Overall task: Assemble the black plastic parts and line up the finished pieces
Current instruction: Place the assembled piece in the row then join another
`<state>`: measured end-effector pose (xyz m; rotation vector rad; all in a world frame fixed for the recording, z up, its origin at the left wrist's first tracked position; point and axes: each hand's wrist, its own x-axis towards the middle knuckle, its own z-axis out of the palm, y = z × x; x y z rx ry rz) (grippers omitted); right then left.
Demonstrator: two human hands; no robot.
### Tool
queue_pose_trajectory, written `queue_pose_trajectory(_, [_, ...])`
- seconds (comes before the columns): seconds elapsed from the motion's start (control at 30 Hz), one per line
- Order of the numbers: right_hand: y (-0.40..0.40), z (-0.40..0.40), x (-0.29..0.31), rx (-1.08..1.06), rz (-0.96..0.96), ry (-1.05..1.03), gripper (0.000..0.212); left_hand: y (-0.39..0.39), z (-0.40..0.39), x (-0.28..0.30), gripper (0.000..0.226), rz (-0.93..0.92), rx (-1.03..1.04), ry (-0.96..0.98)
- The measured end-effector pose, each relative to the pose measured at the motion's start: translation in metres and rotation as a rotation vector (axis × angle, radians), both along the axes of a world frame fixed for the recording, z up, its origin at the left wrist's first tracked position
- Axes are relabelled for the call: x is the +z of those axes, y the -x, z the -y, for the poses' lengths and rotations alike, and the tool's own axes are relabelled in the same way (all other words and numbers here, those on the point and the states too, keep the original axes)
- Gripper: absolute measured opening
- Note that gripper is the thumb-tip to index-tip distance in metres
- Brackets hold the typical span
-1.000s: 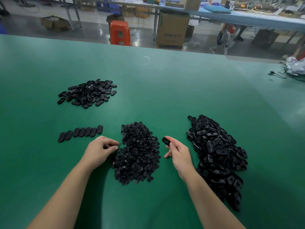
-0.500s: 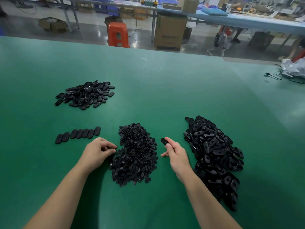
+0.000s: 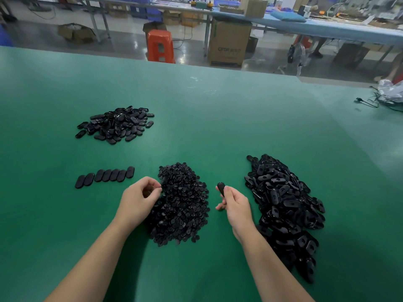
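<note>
My left hand has lifted from the middle pile, fingers curled on something I cannot see, while my right hand pinches an oval shell, ready for joining.

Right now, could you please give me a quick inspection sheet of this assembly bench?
Surface: green table, flat, faint scuffs near the far edge.
Job's things: row of finished pieces lined up at left; pile of oval parts beyond it; middle pile of small parts; right pile of housings.
Clutter: crumpled plastic bag at the far right corner.
Grippers: left hand curled at the middle pile's edge, whether it holds a part cannot be told; right hand grips one black piece.
Cables: black cable beside the bag.
Surroundings: orange stool, cardboard box, long blue bench.
</note>
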<state>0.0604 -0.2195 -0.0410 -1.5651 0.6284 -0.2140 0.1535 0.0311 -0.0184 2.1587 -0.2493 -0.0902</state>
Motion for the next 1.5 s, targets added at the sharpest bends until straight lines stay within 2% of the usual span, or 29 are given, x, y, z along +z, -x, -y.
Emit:
queue_pose_trajectory(0.1, [0.0,0.002,-0.001,0.005,0.008,0.004,0.022,0.009,0.02,0.012,0.017,-0.07,0.001,0.171])
queue_pose_trajectory(0.3, [0.002,0.0,0.001,-0.027,0.117,-0.189,0.009,0.037,0.064,0.032,0.009,-0.24,-0.06,0.53])
queue_pose_trajectory(0.37, [0.003,-0.001,0.002,-0.024,0.154,-0.217,0.018,0.043,0.075,0.033,0.007,-0.285,-0.046,0.643])
queue_pose_trajectory(0.47, [0.004,-0.003,0.003,0.008,0.187,-0.209,0.042,0.049,0.086,0.034,0.008,-0.364,-0.028,0.772])
queue_pose_trajectory(0.5, [0.004,-0.003,0.002,0.008,0.187,-0.21,0.042,0.05,0.089,0.034,0.009,-0.378,-0.029,0.789])
queue_pose_trajectory(0.67, [0.002,-0.004,-0.001,-0.021,0.16,-0.182,0.018,0.052,0.097,0.03,0.018,-0.377,-0.037,0.753])
queue_pose_trajectory(0.77, [0.003,-0.004,-0.004,-0.029,0.162,-0.15,0.012,0.051,0.101,0.028,0.016,-0.406,0.001,0.721])
queue_pose_trajectory(1.0, [0.004,-0.006,-0.007,0.007,0.118,0.074,0.013,0.05,0.107,0.025,0.013,-0.459,0.059,0.731])
queue_pose_trajectory(1.33, [0.005,-0.007,-0.007,0.02,0.115,0.117,0.017,0.046,0.107,0.025,0.019,-0.614,0.087,0.841])
queue_pose_trajectory(1.5, [0.006,-0.007,-0.005,0.028,0.133,0.055,0.016,0.045,0.104,0.027,0.023,-0.615,0.046,0.804])
